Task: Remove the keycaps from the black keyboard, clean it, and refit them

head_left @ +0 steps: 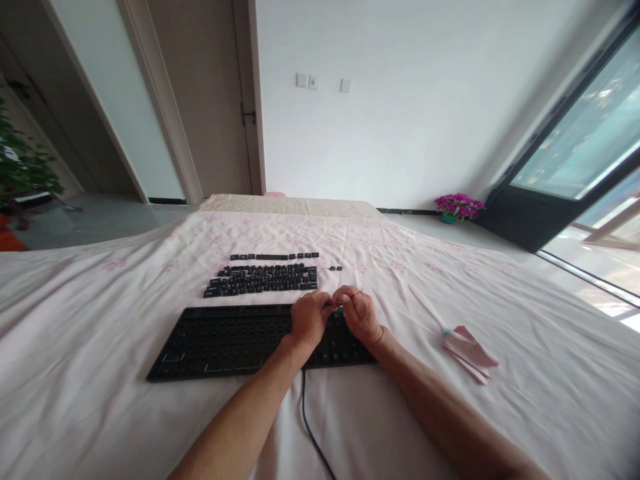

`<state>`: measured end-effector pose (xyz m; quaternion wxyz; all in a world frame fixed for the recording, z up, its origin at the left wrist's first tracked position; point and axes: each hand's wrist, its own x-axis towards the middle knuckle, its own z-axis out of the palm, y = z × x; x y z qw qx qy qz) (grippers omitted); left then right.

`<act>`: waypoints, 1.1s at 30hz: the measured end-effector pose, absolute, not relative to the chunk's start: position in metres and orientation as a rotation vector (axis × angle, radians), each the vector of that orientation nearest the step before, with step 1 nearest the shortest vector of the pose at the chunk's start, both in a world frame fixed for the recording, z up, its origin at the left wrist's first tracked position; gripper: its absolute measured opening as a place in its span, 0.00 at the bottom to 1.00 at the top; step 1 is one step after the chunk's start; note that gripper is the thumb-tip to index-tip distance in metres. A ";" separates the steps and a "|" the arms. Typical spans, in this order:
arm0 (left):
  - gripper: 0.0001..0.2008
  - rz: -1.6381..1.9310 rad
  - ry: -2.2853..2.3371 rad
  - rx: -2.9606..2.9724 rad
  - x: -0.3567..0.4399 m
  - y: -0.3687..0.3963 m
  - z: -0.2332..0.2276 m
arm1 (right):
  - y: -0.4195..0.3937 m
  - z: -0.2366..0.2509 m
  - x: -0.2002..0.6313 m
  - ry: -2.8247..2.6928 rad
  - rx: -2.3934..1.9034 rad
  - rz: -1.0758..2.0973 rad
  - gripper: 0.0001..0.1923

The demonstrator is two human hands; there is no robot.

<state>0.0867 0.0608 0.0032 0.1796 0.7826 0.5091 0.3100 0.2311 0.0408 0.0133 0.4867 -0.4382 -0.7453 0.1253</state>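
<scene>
A black keyboard lies on the cloth, its left and middle parts stripped of keycaps. Over its right part, where some keycaps still sit, both hands meet with fingertips close together. My left hand is closed in a pinch; whatever is between its fingers is hidden. Closed as well, my right hand grips a thin wire loop that looks like a wire keycap puller, most of it covered by the fingers. Beyond the keyboard, loose black keycaps are laid in rows, with a long spacebar behind them.
Two small keycaps lie apart, right of the rows. A pink cloth duster with a pale handle rests at the right. The keyboard's cable runs toward me between my forearms. A wrinkled, flowered sheet covers the surface.
</scene>
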 end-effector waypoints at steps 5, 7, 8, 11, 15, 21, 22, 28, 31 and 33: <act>0.05 0.935 1.373 2.061 0.084 0.062 0.003 | 0.037 0.022 0.231 -1.839 -1.038 0.251 0.19; 0.08 0.973 1.341 1.969 0.082 0.062 0.006 | 0.035 0.029 0.234 -1.847 -1.071 0.164 0.18; 0.09 0.999 1.324 1.924 0.082 0.062 0.007 | 0.035 0.033 0.236 -1.855 -1.103 0.128 0.17; 0.11 1.087 1.274 1.802 0.080 0.063 0.008 | 0.037 0.041 0.241 -1.891 -1.238 0.148 0.15; 0.15 1.188 1.144 1.690 0.079 0.068 0.000 | 0.046 0.040 0.242 -1.941 -1.311 0.321 0.13; 0.18 1.247 1.070 1.630 0.080 0.074 -0.012 | 0.050 0.030 0.240 -2.038 -1.450 0.267 0.07; 0.18 1.247 1.066 1.619 0.080 0.074 -0.012 | 0.049 0.030 0.239 -2.034 -1.476 0.262 0.07; 0.17 1.253 1.114 1.608 0.079 0.072 -0.006 | 0.055 0.029 0.248 -2.010 -1.500 0.308 0.06; 0.17 1.281 1.170 1.642 0.080 0.071 -0.005 | 0.077 0.027 0.271 -1.837 -1.616 0.299 0.06; 0.16 1.291 1.183 1.676 0.081 0.071 -0.006 | 0.096 0.026 0.289 -1.730 -1.759 0.251 0.08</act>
